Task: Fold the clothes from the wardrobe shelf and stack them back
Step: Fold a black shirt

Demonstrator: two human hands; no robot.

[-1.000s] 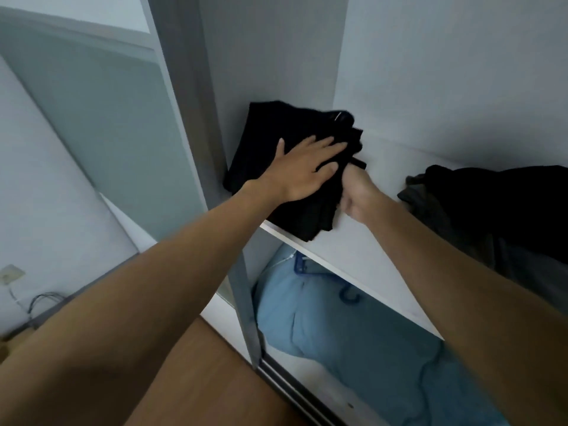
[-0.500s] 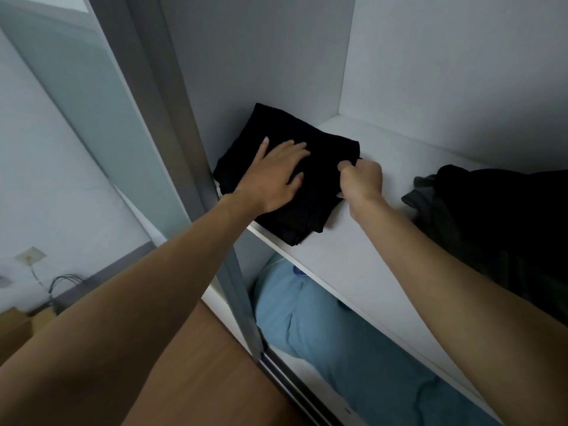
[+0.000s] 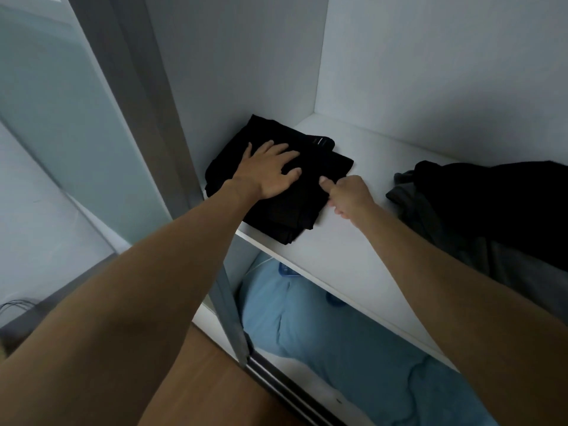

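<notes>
Forearms reach up from the bottom of the view, over wooden floor (image 3: 199, 385) and a heap of light blue fabric (image 3: 338, 342) that lies under the shelf. The white wardrobe shelf (image 3: 353, 250) comes next, and here sits the main risk. The folded black garment (image 3: 329, 162) lies at the shelf's left end against the side wall, and its near corner is at the front lip, perhaps just over it. A push or tug toward the person could tip that corner off and drop the whole bundle onto the blue fabric below.

The left hand (image 3: 270, 172) lies flat on top of the garment, fingers spread, pressing it down. The right hand (image 3: 349, 195) is beside the bundle's right edge, fingers curled and thumb touching the cloth; whether it pinches any fabric I cannot tell. If it drags that edge while the left presses, the layers may shear and the fold come apart.

Farther right and well apart, an unfolded dark pile (image 3: 491, 207) lies slumped on the shelf. Anything from it stacked on a skewed base would likely lean.
</notes>
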